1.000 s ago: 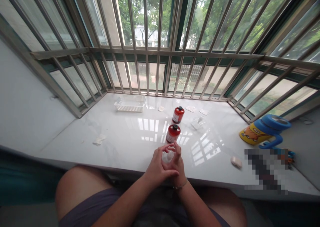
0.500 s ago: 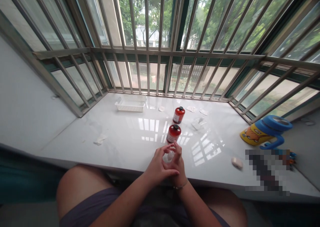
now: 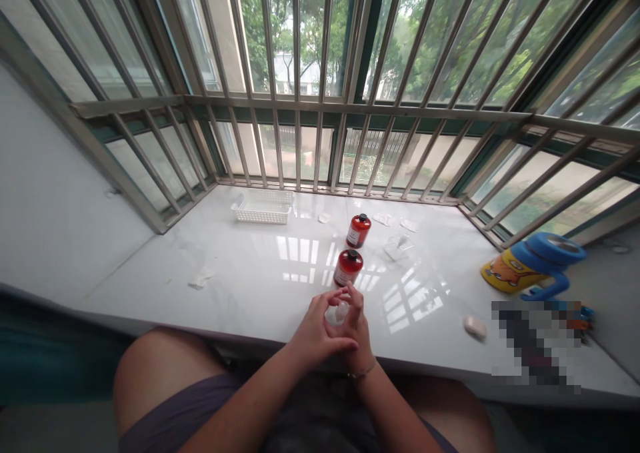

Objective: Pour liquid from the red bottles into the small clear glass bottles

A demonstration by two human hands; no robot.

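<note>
Close together at the counter's front edge, my left hand (image 3: 315, 326) and my right hand (image 3: 358, 330) curl around a small clear, whitish plastic piece (image 3: 338, 314). It shows in the gap between the fingers, and its exact kind cannot be made out. The fingertips of both hands meet above it. Just beyond them stands a red bottle (image 3: 348, 268) with a black cap and a pale label. Behind that is a second, similar red bottle (image 3: 359, 231), also upright. A clear plastic item (image 3: 399, 247) lies to the right of the bottles.
A white perforated basket (image 3: 263, 210) sits at the back left of the white counter (image 3: 250, 300). Crumpled white scraps (image 3: 201, 278) lie about. At right are a blue-and-yellow mug (image 3: 530, 263), a pinkish lump (image 3: 475, 328) and a blurred-out area. Metal bars line the windows behind.
The view has shifted very slightly. Both hands keep the same hold around the clear piece, and the bottles stand where they were.
</note>
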